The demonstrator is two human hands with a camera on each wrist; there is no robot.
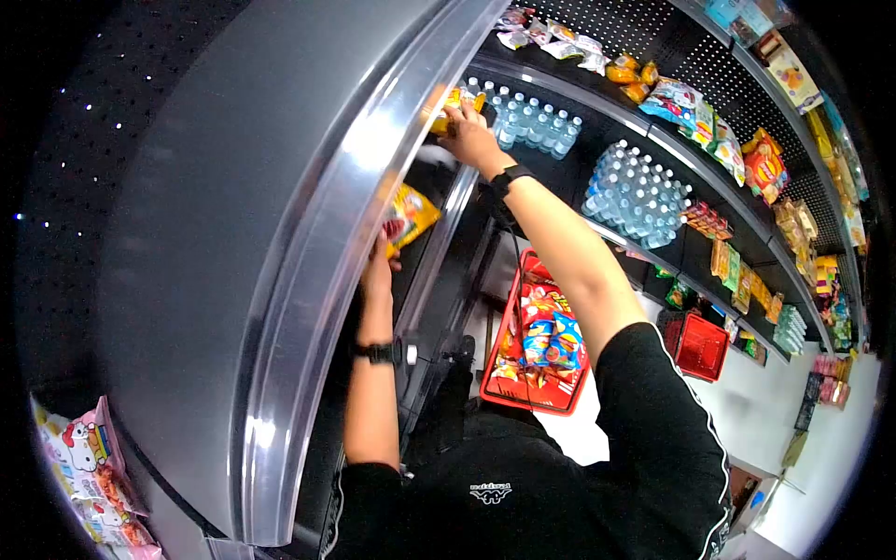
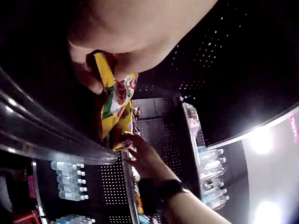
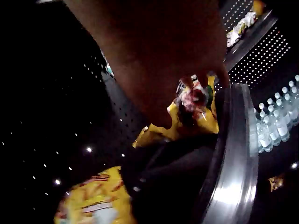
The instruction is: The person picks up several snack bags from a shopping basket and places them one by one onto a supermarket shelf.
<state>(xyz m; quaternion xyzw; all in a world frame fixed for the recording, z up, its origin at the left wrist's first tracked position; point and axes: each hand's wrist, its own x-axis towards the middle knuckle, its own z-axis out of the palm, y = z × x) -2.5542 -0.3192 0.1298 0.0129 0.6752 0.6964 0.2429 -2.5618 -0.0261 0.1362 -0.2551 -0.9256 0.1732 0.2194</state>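
My left hand (image 1: 378, 264) grips a yellow snack bag (image 1: 411, 220) by its lower end, close to the clear-lipped shelf edge (image 1: 280, 308). Higher up and further right, my right hand (image 1: 471, 142) holds a second yellow snack bag (image 1: 437, 119), its fingers curled over the packaging. In the left wrist view the left hand (image 2: 140, 42) pinches its bag (image 2: 111, 95), with red and green print showing, and the right hand (image 2: 148, 158) is just beyond it. The right wrist view has the right hand (image 3: 163, 60) dark over its crumpled bag (image 3: 203, 119).
A red basket (image 1: 489, 387) filled with snack bags stands below my right arm. Bottled water packs (image 1: 639, 196) and small bottles (image 1: 537, 126) line the shelves behind. Another red basket (image 1: 695, 345) is further right. Pink snack bags (image 1: 89, 467) sit at lower left.
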